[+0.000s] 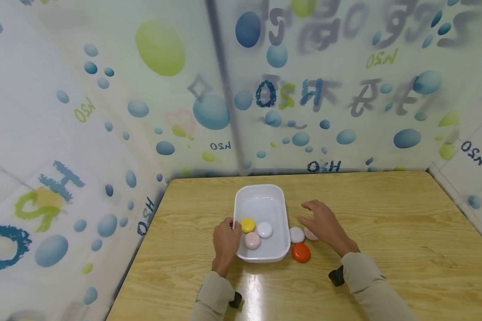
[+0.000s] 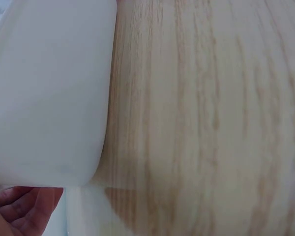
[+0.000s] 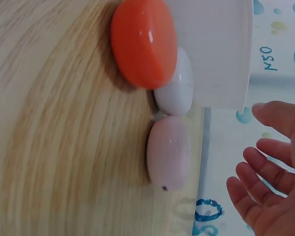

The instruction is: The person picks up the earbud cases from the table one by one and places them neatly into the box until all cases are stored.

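A white plastic tub [image 1: 262, 203] stands on the wooden table, holding a yellow [image 1: 247, 225], a white [image 1: 264, 230] and a pale pink [image 1: 252, 240] glossy pebble-shaped piece. My left hand [image 1: 226, 240] grips the tub's left rim; in the left wrist view its curled fingers [image 2: 27, 209] show beyond the tub's end. Outside the tub's right wall lie an orange-red pebble-shaped piece [image 3: 144, 43], a white one [image 3: 177, 88] and a pale pink one [image 3: 169, 153]. My right hand [image 1: 325, 226] hovers over the pink one, fingers spread and holding nothing.
The table [image 1: 401, 223] runs back to a wall [image 1: 337, 111] printed with coloured dots and letters. Another printed wall [image 1: 80, 156] borders its left side. Dark wrist devices sit under both sleeves [image 1: 363, 272].
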A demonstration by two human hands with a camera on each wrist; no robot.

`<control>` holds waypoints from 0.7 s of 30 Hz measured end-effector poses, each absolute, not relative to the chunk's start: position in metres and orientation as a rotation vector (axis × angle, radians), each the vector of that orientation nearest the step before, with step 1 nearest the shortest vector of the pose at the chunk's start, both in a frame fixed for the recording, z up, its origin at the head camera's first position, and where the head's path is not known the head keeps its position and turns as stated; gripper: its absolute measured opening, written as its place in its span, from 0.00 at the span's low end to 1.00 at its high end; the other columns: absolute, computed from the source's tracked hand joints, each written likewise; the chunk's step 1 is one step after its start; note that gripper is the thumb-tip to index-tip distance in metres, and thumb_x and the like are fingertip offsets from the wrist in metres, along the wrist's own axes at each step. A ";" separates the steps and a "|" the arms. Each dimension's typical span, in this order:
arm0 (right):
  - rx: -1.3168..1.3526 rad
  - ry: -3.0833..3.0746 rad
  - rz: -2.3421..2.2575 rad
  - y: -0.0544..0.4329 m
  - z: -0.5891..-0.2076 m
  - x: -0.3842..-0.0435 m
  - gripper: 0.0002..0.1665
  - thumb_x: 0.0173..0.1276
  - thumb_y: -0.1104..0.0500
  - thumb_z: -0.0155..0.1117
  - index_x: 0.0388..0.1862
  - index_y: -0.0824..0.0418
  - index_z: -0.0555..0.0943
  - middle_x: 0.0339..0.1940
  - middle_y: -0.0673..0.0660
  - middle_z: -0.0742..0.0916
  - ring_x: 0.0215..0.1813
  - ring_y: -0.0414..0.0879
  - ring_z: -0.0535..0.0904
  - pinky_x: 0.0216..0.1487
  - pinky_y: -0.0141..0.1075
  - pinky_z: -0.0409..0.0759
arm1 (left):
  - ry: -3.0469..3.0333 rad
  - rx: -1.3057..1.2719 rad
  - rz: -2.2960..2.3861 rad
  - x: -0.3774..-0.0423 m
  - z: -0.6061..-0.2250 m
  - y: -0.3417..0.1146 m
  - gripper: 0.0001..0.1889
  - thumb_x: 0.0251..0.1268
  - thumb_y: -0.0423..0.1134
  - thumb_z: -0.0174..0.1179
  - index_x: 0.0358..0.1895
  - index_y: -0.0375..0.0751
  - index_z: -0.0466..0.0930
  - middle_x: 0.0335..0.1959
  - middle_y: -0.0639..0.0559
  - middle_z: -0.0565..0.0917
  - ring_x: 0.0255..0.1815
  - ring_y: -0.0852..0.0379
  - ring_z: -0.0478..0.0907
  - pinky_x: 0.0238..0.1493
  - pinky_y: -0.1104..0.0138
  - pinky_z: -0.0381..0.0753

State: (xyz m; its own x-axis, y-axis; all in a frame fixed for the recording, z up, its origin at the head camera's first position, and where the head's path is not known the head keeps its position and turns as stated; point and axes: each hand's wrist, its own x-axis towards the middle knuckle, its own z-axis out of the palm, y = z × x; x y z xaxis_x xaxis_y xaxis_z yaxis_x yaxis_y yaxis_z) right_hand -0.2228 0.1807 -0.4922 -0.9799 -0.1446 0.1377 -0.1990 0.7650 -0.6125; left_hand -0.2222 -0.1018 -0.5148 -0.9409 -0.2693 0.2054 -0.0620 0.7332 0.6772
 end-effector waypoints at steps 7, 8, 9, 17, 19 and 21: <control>0.338 -2.919 0.990 0.197 -0.499 -0.218 0.29 0.65 0.57 0.69 0.60 0.71 0.77 0.58 0.69 0.80 0.61 0.66 0.74 0.61 0.59 0.72 | -2.629 0.269 -0.998 -0.223 -0.518 -0.103 0.10 0.62 0.37 0.60 0.36 0.34 0.85 0.28 0.45 0.85 0.30 0.49 0.81 0.34 0.56 0.79; 0.337 -2.933 0.986 0.199 -0.500 -0.218 0.29 0.65 0.57 0.69 0.61 0.71 0.77 0.59 0.69 0.80 0.61 0.66 0.74 0.61 0.59 0.72 | -2.625 0.270 -0.994 -0.223 -0.519 -0.103 0.10 0.62 0.38 0.60 0.36 0.34 0.85 0.28 0.45 0.85 0.30 0.48 0.81 0.34 0.55 0.79; 0.332 -2.945 0.993 0.201 -0.501 -0.217 0.30 0.64 0.56 0.70 0.61 0.71 0.76 0.59 0.69 0.80 0.62 0.66 0.73 0.61 0.59 0.72 | -2.621 0.270 -0.991 -0.223 -0.519 -0.103 0.10 0.61 0.38 0.60 0.36 0.34 0.86 0.28 0.45 0.85 0.30 0.48 0.81 0.34 0.55 0.79; 0.334 -3.031 0.967 0.211 -0.507 -0.212 0.36 0.60 0.52 0.74 0.61 0.72 0.77 0.59 0.71 0.80 0.60 0.67 0.75 0.60 0.59 0.72 | -2.631 0.244 -0.994 -0.223 -0.520 -0.103 0.10 0.62 0.38 0.60 0.37 0.34 0.86 0.29 0.45 0.85 0.31 0.49 0.81 0.34 0.56 0.79; 0.340 -3.038 0.972 0.213 -0.510 -0.211 0.36 0.59 0.53 0.75 0.60 0.72 0.77 0.59 0.71 0.80 0.60 0.67 0.75 0.60 0.58 0.73 | -2.627 0.244 -0.997 -0.223 -0.519 -0.103 0.10 0.62 0.38 0.60 0.37 0.34 0.86 0.29 0.44 0.85 0.31 0.48 0.81 0.34 0.55 0.79; 0.347 -3.040 0.991 0.214 -0.512 -0.210 0.37 0.58 0.53 0.76 0.61 0.72 0.76 0.59 0.71 0.80 0.60 0.66 0.75 0.60 0.58 0.73 | -2.626 0.242 -0.995 -0.223 -0.518 -0.102 0.09 0.62 0.37 0.60 0.36 0.34 0.86 0.29 0.44 0.85 0.31 0.48 0.81 0.34 0.55 0.79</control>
